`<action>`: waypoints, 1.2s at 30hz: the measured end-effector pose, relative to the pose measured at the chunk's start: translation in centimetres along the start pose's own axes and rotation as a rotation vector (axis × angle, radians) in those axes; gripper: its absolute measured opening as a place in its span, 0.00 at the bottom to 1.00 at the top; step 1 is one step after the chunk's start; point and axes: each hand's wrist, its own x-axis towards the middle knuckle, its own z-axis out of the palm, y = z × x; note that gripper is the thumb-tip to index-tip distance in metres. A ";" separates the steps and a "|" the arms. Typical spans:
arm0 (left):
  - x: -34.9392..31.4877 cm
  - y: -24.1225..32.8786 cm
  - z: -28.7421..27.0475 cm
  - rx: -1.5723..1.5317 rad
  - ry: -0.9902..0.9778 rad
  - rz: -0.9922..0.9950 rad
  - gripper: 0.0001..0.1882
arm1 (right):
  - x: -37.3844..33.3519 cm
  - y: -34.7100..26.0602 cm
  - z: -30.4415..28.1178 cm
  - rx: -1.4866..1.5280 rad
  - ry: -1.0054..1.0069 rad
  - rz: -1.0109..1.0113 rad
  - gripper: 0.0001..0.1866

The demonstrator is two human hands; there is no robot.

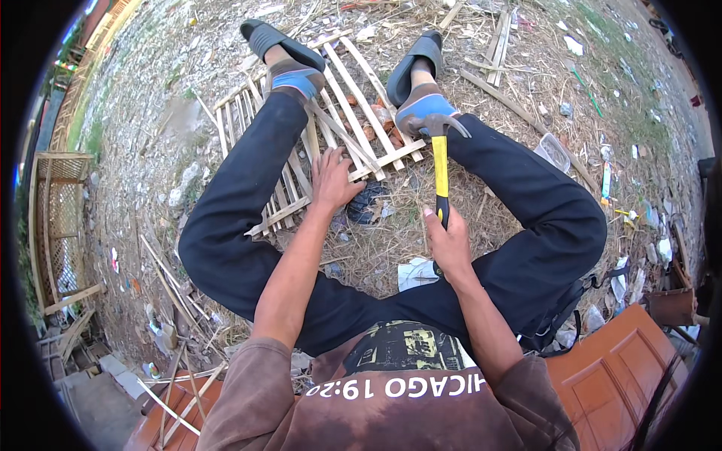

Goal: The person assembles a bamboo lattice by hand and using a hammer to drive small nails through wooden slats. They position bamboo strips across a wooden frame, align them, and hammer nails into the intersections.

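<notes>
My right hand (450, 239) is closed round the black grip of a claw hammer (441, 167) with a yellow handle. The hammer stands upright, its metal claw head in front of my right foot's sock. My left hand (334, 180) lies with its fingers spread on the slats of a wooden slatted frame (347, 96), near a crossbar (391, 159). More thin slats and a lower crossbar (280, 216) run along its left side, partly behind my left leg. My left foot, in a slide sandal (280, 45), rests over the frame's far part; the right sandal (415, 66) is beside it.
Dry straw, wood scraps and litter cover the ground. A clear plastic container (553, 152) and a long stick (519, 109) lie to the right. Brown panelled boards (609, 379) are behind me at the right. A lattice panel (62, 225) stands at the far left.
</notes>
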 end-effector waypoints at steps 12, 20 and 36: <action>-7.2 -4.0 -2.9 0.044 0.338 -0.138 0.31 | -4.8 -6.5 0.6 0.476 -0.269 0.203 0.11; -15.6 -12.2 -4.6 -0.039 0.513 -0.841 0.30 | -6.6 -7.9 3.0 0.510 -0.394 0.193 0.11; -16.2 -19.0 0.0 -0.701 0.656 -1.455 0.19 | -6.4 -4.7 5.2 0.098 -0.406 0.218 0.10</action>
